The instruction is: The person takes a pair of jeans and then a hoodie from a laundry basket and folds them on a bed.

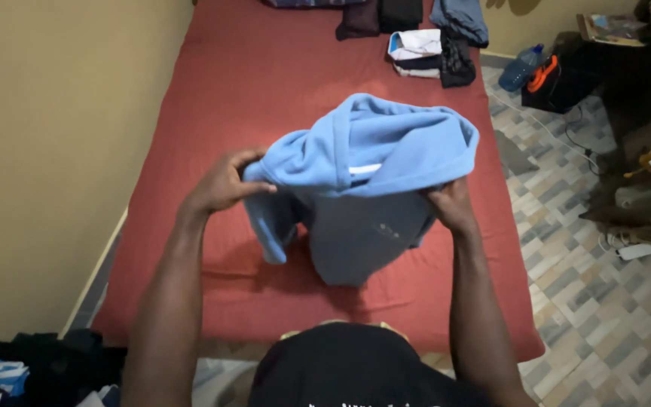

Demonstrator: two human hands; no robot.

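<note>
Hoodie (363, 162), light blue fleece, hangs between our two hands above the red bed (250, 83). Its upper part is bunched and folded over at hand level; the lower part drops down, and its bottom edge reaches the bed surface or sits just above it. We cannot tell which.

Left hand (224, 185): fingers closed on the left edge of the hoodie, thumb on the near side, the fabric pinched in the grip.

Right hand (452, 205): fingers closed on the right edge, partly hidden under the overhanging fold. The grip is on the fabric, at about the same height as the left hand.

Both forearms extend forward from the bottom of the view. A black shirt (356, 369) shows at the bottom edge.

Surroundings:
- Folded clothes (423, 49) lie at the far end of the bed, well apart from the hoodie.
- A tan wall (47, 151) runs along the left side of the bed.
- A tiled floor (604, 301) lies to the right, with a blue bottle (520, 69) beside a dark bag (566, 79).
- A dark pile of clothes (32, 365) sits at the lower left, near the foot of the bed.
</note>
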